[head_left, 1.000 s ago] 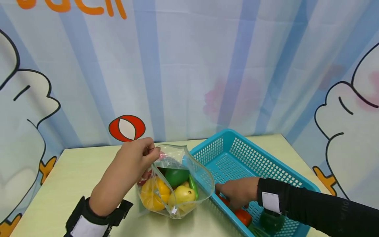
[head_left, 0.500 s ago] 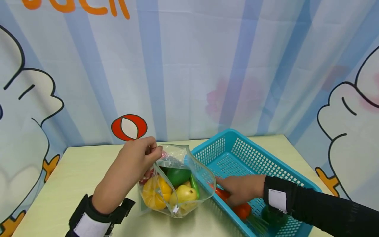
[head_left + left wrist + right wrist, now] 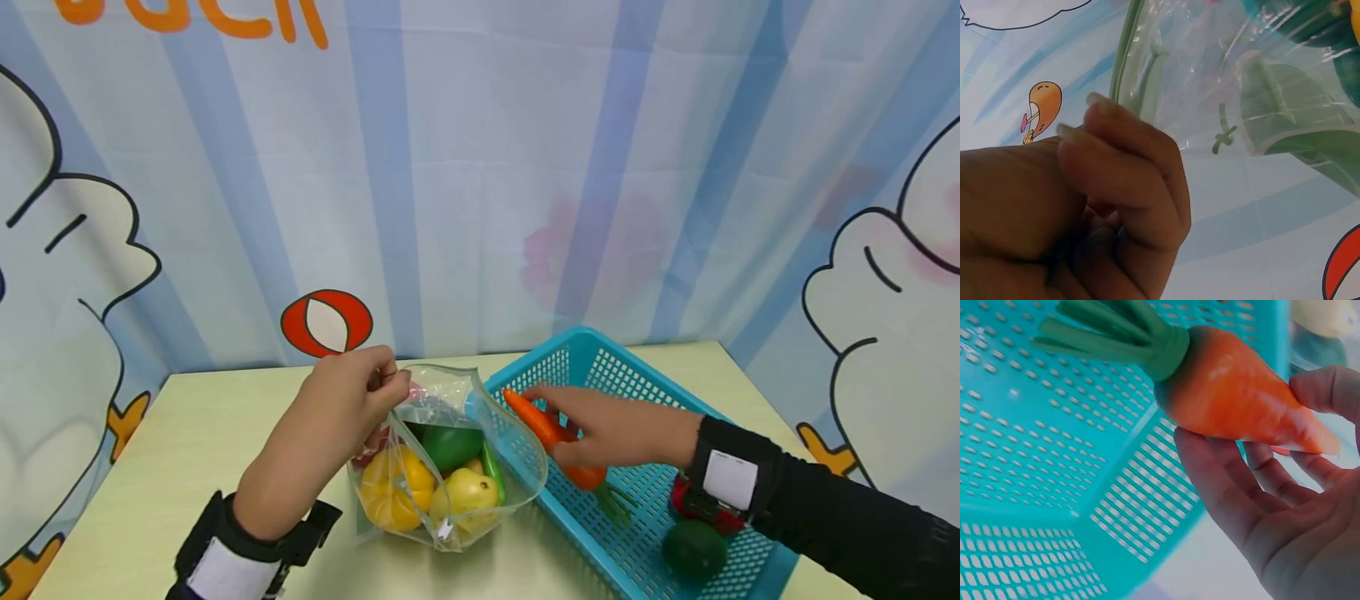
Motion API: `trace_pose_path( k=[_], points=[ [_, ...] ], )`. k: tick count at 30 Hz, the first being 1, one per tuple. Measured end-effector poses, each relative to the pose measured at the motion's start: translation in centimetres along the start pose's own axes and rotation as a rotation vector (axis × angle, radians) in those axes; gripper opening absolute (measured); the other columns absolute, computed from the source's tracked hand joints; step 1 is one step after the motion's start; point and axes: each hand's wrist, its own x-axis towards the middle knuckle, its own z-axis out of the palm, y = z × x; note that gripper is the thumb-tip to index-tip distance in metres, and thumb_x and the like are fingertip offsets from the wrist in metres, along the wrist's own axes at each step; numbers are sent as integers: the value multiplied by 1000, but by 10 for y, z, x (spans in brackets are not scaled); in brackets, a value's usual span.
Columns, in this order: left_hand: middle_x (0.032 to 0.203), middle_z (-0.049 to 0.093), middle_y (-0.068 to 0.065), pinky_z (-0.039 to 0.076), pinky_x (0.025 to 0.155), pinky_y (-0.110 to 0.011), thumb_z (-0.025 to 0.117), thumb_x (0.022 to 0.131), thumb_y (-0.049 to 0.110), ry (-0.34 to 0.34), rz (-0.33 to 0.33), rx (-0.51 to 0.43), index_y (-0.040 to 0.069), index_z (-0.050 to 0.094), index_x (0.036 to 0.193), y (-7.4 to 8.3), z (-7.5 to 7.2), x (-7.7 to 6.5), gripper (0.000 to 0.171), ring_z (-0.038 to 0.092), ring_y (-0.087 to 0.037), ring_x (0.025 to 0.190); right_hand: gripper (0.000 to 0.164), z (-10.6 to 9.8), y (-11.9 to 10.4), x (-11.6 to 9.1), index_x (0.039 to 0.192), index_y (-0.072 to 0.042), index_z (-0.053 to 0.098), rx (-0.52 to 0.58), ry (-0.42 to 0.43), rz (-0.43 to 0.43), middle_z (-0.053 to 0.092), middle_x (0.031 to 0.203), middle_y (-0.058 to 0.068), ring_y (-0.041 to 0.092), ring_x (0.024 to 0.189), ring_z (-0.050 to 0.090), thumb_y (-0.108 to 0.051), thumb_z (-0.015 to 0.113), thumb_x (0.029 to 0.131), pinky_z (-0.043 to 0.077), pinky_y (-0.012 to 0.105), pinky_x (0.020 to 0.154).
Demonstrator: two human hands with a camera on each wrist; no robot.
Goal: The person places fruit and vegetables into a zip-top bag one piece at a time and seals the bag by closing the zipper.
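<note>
A clear zip bag [image 3: 517, 467] stands on the table with its mouth spread. Through its wall show a yellow pumpkin-like piece [image 3: 397, 487], a yellow pear [image 3: 467, 493], a dark green rounded piece [image 3: 450, 448] and a slim green pod [image 3: 492, 468]. My left hand [image 3: 333, 417] pinches the bag's upper left edge; the bag's rim also shows beside the fingers in the left wrist view. Above the basket, my right hand [image 3: 600, 425] grips an orange carrot [image 3: 1235, 387] with green stalks between thumb and fingers. The carrot's tip points toward the bag.
The blue perforated basket [image 3: 750, 429] stands right of the bag, touching or close to it. Inside are a dark green round piece [image 3: 694, 550] and a red piece [image 3: 727, 521], partly covered by the right wrist. A printed curtain [image 3: 480, 183] hangs behind the table [image 3: 247, 433].
My right hand has lifted the carrot from the basket floor, moving up and away from me. A red piece in the basket now shows. The left hand keeps its hold on the bag.
</note>
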Motion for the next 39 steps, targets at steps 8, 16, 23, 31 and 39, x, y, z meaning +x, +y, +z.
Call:
trace_pose_path(
  k=[8,16,23,31,39],
  points=[
    [59,47,-2,39,51,-29,54,98,21,21,17,30,10,52,77,0,1,1,24,48,-16,48,69,-24,-31,-14,149,-48,27,-111,165,-83,53,121,-12,11,95,58,-25,61,94,52,30,76],
    [62,48,-3,39,52,-29,53,99,22,16,13,52,10,54,79,1,0,1,24,48,-16,52,61,-24,-68,-30,148,-48,32,-285,130,-153,51,125,-13,9,90,54,-35,59,95,50,27,72],
    [59,47,-3,40,52,-29,51,99,21,28,16,47,10,52,78,3,0,0,24,49,-16,48,56,-12,-91,-29,147,-33,44,-471,112,-234,55,105,-11,8,75,53,-33,63,94,47,20,65],
    [56,50,-4,45,48,-30,50,100,22,-21,-19,-9,9,51,81,6,0,-2,24,51,-18,45,35,1,-113,-9,126,-25,60,-608,115,-275,57,81,-6,10,64,49,-27,67,93,44,19,58],
    [54,51,-5,47,44,-32,49,100,21,-27,-28,-52,8,50,80,10,0,-4,24,52,-19,42,2,13,-133,18,95,-20,63,-653,46,-196,47,70,-5,11,62,45,-21,64,95,35,20,53]
  ],
)
